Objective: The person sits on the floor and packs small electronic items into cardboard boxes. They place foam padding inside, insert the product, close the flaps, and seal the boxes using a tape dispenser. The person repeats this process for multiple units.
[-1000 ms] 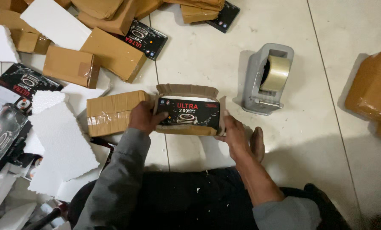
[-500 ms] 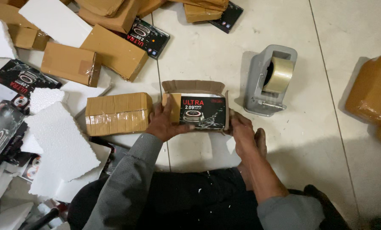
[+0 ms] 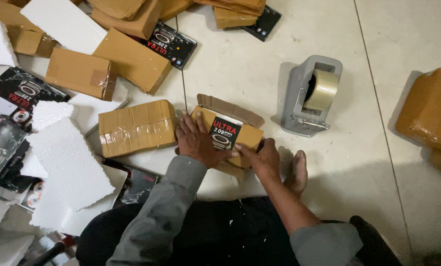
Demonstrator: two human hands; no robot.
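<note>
A small cardboard box (image 3: 247, 135) lies on the floor in front of me with a black printed product box (image 3: 224, 134) showing between its flaps. My left hand (image 3: 196, 142) presses flat on the left flap, folding it over the black box. My right hand (image 3: 261, 156) grips the box's near right edge. One brown flap (image 3: 230, 109) still stands open at the far side. A taped cardboard parcel (image 3: 136, 127) sits just left of my left hand.
A grey tape dispenser (image 3: 311, 96) stands to the right of the box. Several brown parcels (image 3: 131, 59) and black product boxes (image 3: 171, 44) lie at the back left. White foam pieces (image 3: 65, 162) cover the left. Another brown parcel (image 3: 430, 108) rests at far right. My bare foot (image 3: 297, 172) is beside my right hand.
The cardboard flaps have been folded further over the black box, hiding most of it. My left hand moved from the box's side onto its top.
</note>
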